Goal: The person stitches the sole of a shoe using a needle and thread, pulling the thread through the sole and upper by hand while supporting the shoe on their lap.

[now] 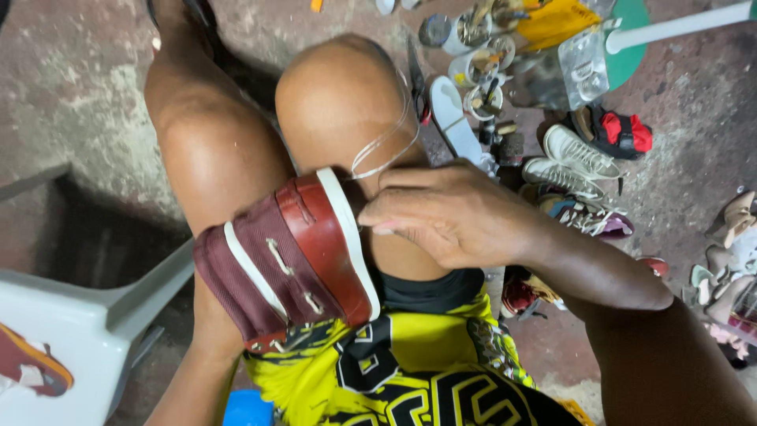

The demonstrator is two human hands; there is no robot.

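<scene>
A: Shoe first. Where is it?

B: Maroon shoe [288, 256] lies wedged between the person's thighs, just below the knees, white sole edge turned toward the right hand [453, 214]. It's tilted on its side, white stitches showing on the upper.

A: Right hand state?

B: Fingers curled tight, pinched at the sole edge, touching the shoe. A clear thread [386, 142] loops up from that spot over the right knee. Whether the fingertips hold the thread or a tool, he can't tell, too hidden.

A: Left hand?

B: Hidden. Left forearm runs down behind the shoe; hand itself isn't visible, so grip can't be told.

A: Surroundings, quick.

B: Yellow-and-black shorts [410, 371] under the shoe. White plastic chair [71, 315] at the left with another maroon shoe [31, 367] on it. Right of the knees: a loose white sole [453, 118], small tins and pots [477, 59], a pair of white sneakers [576, 154] on the concrete floor [71, 102], more footwear piled at the far right edge.
</scene>
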